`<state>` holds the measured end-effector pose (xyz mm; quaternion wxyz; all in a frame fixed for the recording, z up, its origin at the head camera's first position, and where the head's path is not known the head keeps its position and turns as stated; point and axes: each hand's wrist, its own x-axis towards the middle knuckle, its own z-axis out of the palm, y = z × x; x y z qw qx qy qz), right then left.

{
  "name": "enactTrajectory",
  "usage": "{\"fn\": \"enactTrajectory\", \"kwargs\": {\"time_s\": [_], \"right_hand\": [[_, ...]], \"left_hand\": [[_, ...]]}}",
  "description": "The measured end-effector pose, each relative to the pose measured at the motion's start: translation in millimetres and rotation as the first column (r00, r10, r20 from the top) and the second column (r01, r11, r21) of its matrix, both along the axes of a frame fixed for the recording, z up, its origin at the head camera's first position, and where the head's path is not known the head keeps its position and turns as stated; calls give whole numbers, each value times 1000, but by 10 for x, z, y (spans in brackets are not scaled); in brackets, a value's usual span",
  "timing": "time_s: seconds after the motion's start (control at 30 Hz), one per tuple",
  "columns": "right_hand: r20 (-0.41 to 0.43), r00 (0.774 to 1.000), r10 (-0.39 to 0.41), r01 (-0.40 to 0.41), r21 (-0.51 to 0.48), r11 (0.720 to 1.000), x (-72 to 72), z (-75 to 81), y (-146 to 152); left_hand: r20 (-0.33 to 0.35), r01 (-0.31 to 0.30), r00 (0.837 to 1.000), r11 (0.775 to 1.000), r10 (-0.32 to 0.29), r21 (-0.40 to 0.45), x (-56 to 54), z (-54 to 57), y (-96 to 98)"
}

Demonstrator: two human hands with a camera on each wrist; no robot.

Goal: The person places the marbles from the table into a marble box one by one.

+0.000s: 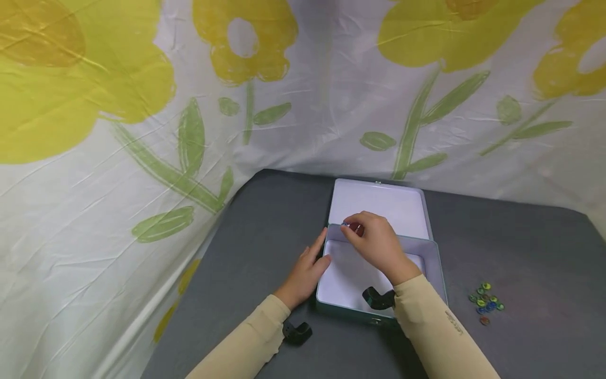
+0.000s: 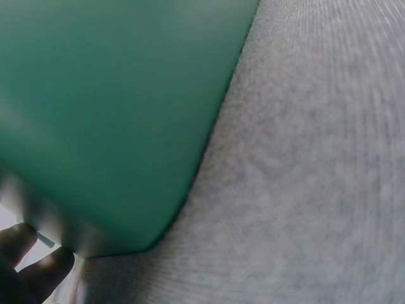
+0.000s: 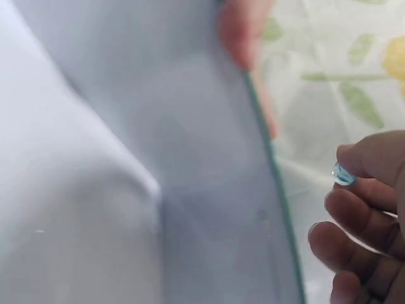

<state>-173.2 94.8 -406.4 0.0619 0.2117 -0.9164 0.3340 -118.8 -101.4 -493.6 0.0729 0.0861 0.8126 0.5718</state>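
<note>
Head view: R hand [image 1: 379,245] is over the green box [image 1: 350,312], thumb & finger pinched on a small glass bead [image 1: 345,225] nr the back-left corner; L hand [image 1: 303,276] grips the box's left wall, thumb over the rim. Lid [image 1: 379,202] is flipped back behind; more beads [image 1: 491,305] sit on the dk grey table [image 1: 544,342], to the right. L wrist view: two fingertips at the green side, nr a corner. R wrist view: clear-&-blue bead btwn thumb & index, other fingers bent
</note>
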Motion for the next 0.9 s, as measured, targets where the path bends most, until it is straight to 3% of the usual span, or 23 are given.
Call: {"fn": "enactTrajectory", "kwargs": {"time_s": [0.3,0.67,0.9], "right_hand": [[100,993,54,-64,97,993,-29,-185,-39],[215,970,116,-139,98,985,-108,-356,-76],[286,943,173,-200,71,977,-143,-506,-37]], "left_hand": [[8,-16,1000,1000,16,14,13,-28,-5],[-44,1,999,1000,0,17,-12,-42,-18],[-59,22,998,1000,-20,17,-24,-24,8]]}}
